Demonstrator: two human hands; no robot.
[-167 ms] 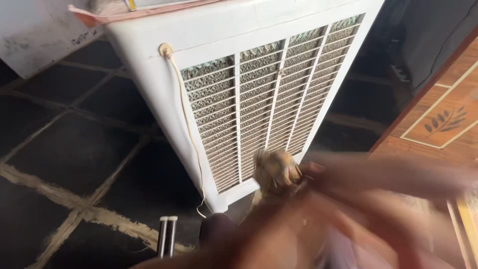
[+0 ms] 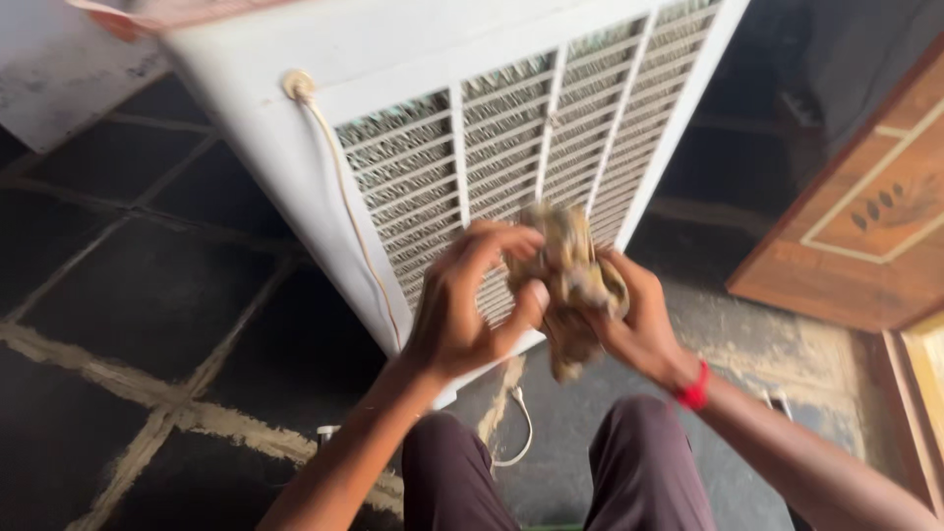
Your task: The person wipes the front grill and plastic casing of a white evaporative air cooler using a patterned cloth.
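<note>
Right in front of me stands a white air cooler (image 2: 324, 147), its slatted grille (image 2: 531, 147) holding a honeycomb pad behind the bars and a pale cord (image 2: 339, 187) hanging down its side toward the dark tiled floor (image 2: 128, 295), with a brown wooden door (image 2: 865, 216) off to my right. Above my knees, just before the grille, I hold a crumpled, dirty tan rag (image 2: 570, 280) bunched between both hands. My left hand (image 2: 462, 305) has its fingers (image 2: 501, 241) curled and clamped on one side of it, while my right hand (image 2: 639, 315), a red band (image 2: 694, 388) at its wrist, cups and grips the other side, seemingly to keep the wad gathered.
</note>
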